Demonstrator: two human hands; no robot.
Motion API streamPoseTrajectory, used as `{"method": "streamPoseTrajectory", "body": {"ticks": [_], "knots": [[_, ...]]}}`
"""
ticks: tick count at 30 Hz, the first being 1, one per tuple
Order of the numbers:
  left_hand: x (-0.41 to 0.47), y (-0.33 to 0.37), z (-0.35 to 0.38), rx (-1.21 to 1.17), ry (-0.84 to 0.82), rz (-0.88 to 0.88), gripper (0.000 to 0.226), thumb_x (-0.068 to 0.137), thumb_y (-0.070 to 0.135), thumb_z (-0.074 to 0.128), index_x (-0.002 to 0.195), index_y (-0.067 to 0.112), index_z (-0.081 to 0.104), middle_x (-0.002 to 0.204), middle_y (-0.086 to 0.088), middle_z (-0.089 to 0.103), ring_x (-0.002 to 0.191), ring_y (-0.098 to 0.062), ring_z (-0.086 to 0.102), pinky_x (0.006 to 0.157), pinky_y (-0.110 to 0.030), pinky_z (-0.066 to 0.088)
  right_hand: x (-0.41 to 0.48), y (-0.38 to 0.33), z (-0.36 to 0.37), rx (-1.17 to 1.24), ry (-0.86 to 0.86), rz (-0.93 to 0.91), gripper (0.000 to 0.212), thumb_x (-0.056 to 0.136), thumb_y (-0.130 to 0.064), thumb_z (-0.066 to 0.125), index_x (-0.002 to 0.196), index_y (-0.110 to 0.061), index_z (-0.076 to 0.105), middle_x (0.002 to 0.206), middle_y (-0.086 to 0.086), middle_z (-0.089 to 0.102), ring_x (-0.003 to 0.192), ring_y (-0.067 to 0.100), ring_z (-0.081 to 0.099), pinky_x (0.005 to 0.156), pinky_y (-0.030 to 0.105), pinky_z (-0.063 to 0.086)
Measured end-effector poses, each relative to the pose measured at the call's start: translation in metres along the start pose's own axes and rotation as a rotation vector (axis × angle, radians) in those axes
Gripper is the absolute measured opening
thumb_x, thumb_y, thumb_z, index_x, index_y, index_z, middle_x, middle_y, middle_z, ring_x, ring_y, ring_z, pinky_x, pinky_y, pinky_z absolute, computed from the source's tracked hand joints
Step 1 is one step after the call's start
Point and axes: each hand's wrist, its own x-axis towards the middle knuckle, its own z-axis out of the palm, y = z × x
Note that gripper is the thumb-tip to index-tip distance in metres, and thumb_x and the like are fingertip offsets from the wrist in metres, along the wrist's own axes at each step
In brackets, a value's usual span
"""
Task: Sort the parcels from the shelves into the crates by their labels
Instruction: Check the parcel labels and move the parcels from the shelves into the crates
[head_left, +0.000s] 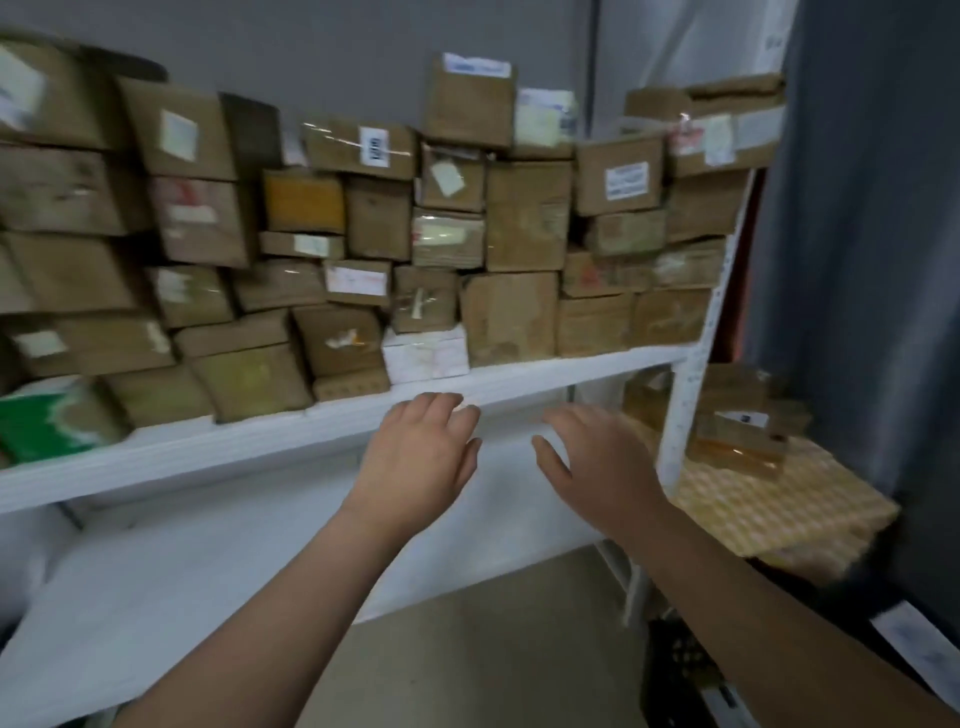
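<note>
Brown cardboard parcels (509, 317) fill the white shelf board (234, 447) across the upper frame, their stacked row running left to right with labelled faces outward. At centre frame, the left hand (421, 457) and right hand (597, 462) hover released, grasping nothing.

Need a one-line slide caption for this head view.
Left hand and right hand reach, open and empty, toward cardboard parcels stacked on a white shelf.

Only one camera looks at this place, worn on the person's head. It faces forward and a little down, toward the white shelf (260, 441) stacked with parcels (509, 317), and it is near (the left hand (415, 457) and right hand (602, 467) are just before the shelf edge). The wide lens bends the shelf line.
</note>
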Motion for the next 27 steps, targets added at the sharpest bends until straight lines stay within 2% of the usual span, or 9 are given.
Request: {"method": "streamPoseTrajectory", "body": {"ticks": [4,7,12,17,23,27], "knots": [[-0.046,-0.077,-0.034,0.113,0.014,-0.127,0.030,0.071,0.020,0.080,0.095,0.006,0.070,0.095,-0.013,0.069,0.076,-0.034,0.064,0.062,-0.038,0.051,0.036,-0.088,0.027,0.087,0.003,-0.131,0.026,0.084,-0.017,0.066,0.105,-0.004,0.070,0.102,0.012,0.071,0.091,0.034,0.065,0.079,0.043,0.053],[-0.086,-0.140,-0.059,0.198,0.008,-0.194,0.028,0.073,0.022,0.077,0.096,0.008,0.069,0.096,-0.012,0.068,0.077,-0.033,0.063,0.063,-0.038,0.050,0.058,-0.163,0.051,0.102,0.012,-0.218,0.026,0.087,-0.020,0.064,0.108,-0.006,0.069,0.105,0.011,0.070,0.095,0.033,0.064,0.081,0.041,0.049],[-0.165,-0.246,-0.101,0.286,-0.033,-0.287,0.029,0.073,0.022,0.077,0.095,0.007,0.068,0.093,-0.013,0.067,0.081,-0.035,0.063,0.067,-0.039,0.052,0.081,-0.293,0.097,0.163,-0.011,-0.311,0.036,0.095,-0.030,0.053,0.126,-0.013,0.059,0.129,0.005,0.059,0.120,0.027,0.052,0.097,0.036,0.037],[-0.238,-0.339,-0.133,0.359,-0.049,-0.394,0.032,0.070,0.022,0.080,0.096,0.007,0.070,0.090,-0.012,0.068,0.078,-0.035,0.064,0.064,-0.038,0.052,0.105,-0.412,0.131,0.234,-0.021,-0.383,0.033,0.093,-0.027,0.057,0.121,-0.011,0.063,0.122,0.006,0.063,0.114,0.028,0.056,0.094,0.038,0.041],[-0.274,-0.422,-0.135,0.375,-0.048,-0.419,0.029,0.072,0.024,0.077,0.096,0.009,0.068,0.094,-0.012,0.066,0.083,-0.033,0.064,0.067,-0.039,0.053,0.134,-0.484,0.162,0.249,-0.031,-0.404,0.030,0.088,-0.024,0.060,0.115,-0.011,0.066,0.115,0.006,0.067,0.104,0.028,0.061,0.085,0.038,0.047],[-0.265,-0.467,-0.122,0.347,-0.010,-0.431,0.047,0.068,0.021,0.081,0.110,0.007,0.065,0.115,-0.017,0.064,0.098,-0.036,0.064,0.073,-0.042,0.054,0.160,-0.497,0.184,0.245,-0.057,-0.419,0.033,0.092,-0.026,0.056,0.122,-0.014,0.062,0.124,0.003,0.062,0.115,0.025,0.055,0.093,0.036,0.041]]}}
